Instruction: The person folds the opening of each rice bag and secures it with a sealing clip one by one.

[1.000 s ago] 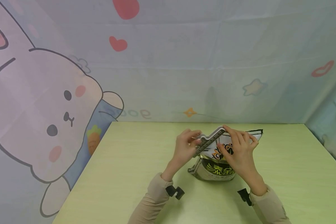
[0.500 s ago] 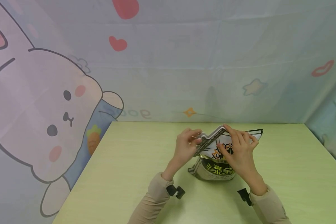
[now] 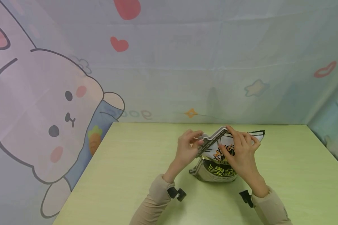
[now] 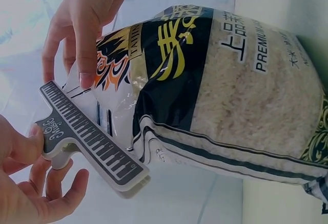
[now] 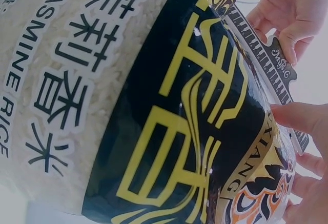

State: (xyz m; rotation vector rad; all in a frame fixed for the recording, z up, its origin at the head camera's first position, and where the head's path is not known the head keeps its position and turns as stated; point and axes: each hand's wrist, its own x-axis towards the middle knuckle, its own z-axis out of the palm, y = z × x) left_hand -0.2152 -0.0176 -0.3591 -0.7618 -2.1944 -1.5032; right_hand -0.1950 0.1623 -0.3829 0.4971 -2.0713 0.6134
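Note:
A bag of jasmine rice [image 3: 219, 162] [image 4: 225, 96] [image 5: 128, 111] stands upright on the pale green table [image 3: 135, 175]. A grey sealing clip [image 3: 212, 141] [image 4: 87, 131] [image 5: 266, 49] with a ruler-like pattern sits slanted across the bag's folded top. My left hand [image 3: 187, 148] [image 4: 25, 178] pinches the clip's handle end between thumb and fingers. My right hand [image 3: 239, 151] [image 4: 84, 24] [image 5: 307, 147] holds the bag's top beside the clip, its fingertips touching the clip's upper end and the bag's front.
A cartoon backdrop with a rabbit [image 3: 45, 118] hangs behind and to the left of the table. The table's left edge [image 3: 84, 172] runs diagonally toward me. Beige sleeves with black wrist straps [image 3: 176, 193] lie over the near table.

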